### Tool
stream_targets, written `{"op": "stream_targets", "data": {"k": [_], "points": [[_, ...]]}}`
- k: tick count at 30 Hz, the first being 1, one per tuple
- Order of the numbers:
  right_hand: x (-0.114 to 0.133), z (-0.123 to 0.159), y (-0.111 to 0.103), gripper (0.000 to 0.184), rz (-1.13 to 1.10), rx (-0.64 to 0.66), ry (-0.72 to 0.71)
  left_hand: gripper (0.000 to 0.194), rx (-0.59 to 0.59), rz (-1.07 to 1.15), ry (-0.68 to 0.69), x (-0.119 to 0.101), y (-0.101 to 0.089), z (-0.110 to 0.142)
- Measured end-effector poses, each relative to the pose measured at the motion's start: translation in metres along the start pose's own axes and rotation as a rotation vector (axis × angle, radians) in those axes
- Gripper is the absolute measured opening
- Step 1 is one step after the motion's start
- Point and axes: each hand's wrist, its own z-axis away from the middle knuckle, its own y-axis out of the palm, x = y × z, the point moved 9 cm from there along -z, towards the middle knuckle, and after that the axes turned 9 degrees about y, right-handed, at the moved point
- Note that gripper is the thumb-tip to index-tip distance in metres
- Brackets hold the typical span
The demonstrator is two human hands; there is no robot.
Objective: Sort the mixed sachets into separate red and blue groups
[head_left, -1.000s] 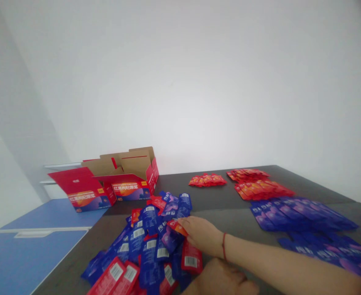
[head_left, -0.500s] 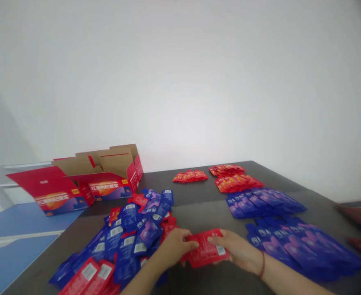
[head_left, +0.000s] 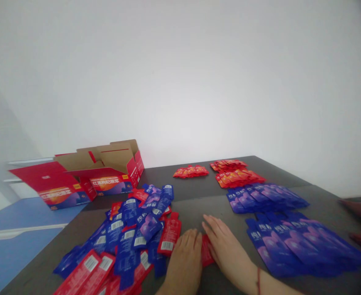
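My left hand (head_left: pixel 185 260) lies flat on the dark table, its fingers against a red sachet (head_left: pixel 207 250). My right hand (head_left: pixel 225 246), with a red thread on the wrist, rests on the sachet's other side and partly covers it. Neither hand visibly grips it. Just left of my left hand lies another red sachet (head_left: pixel 169 236), on the edge of a loose pile of blue and red sachets (head_left: pixel 123 233). Beyond my right hand, blue sachets lie fanned in overlapping rows (head_left: pixel 297 246).
An open red cardboard carton (head_left: pixel 113 174) stands at the table's far left corner. Fanned red sachets (head_left: pixel 238 178) and a smaller red group (head_left: pixel 190 171) lie along the far side of the dark table (head_left: pixel 199 205). A blue surface (head_left: pixel 23 229) lies beyond its left edge.
Both hands held a red sachet up half a second ago. That sachet now lies lower, between my flat hands. Earlier, my right hand reached into the pile, and the view has since swung left.
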Motion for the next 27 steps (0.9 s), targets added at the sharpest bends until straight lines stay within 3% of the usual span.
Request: {"op": "stream_targets", "data": {"k": [3, 7, 10, 12, 15, 17, 20, 22, 27], "points": [[0.012, 0.021, 0.018, 0.063, -0.038, 0.157, -0.166, 0.064, 0.024, 0.079, 0.161, -0.012, 0.038, 0.010], [-0.003, 0.038, 0.020, 0.079, -0.097, 0.260, -0.141, 0.075, -0.019, 0.032, 0.232, -0.002, 0.063, 0.029], [-0.016, 0.037, 0.008, 0.073, -0.113, 0.246, -0.094, 0.081, -0.047, 0.026, 0.206, 0.007, 0.052, 0.038], [-0.020, 0.029, -0.001, 0.058, -0.097, 0.223, -0.065, 0.078, -0.026, 0.054, 0.160, 0.008, 0.034, 0.036], [-0.016, 0.011, -0.009, 0.032, -0.039, 0.217, -0.041, 0.040, 0.041, 0.099, 0.004, 0.010, 0.006, 0.021], [-0.009, 0.000, -0.011, 0.029, -0.004, 0.222, -0.048, 0.030, 0.101, 0.122, -0.074, 0.009, -0.005, 0.008], [-0.001, -0.009, -0.011, 0.034, 0.006, 0.227, -0.044, 0.040, 0.122, 0.154, -0.111, 0.008, -0.013, -0.008], [-0.001, -0.010, -0.010, 0.026, -0.015, 0.230, -0.014, 0.041, 0.101, 0.163, -0.110, 0.010, -0.015, -0.013], [-0.003, -0.007, -0.020, 0.011, -0.094, 0.203, -0.025, 0.010, 0.072, 0.181, -0.030, 0.015, -0.023, -0.016]]}}
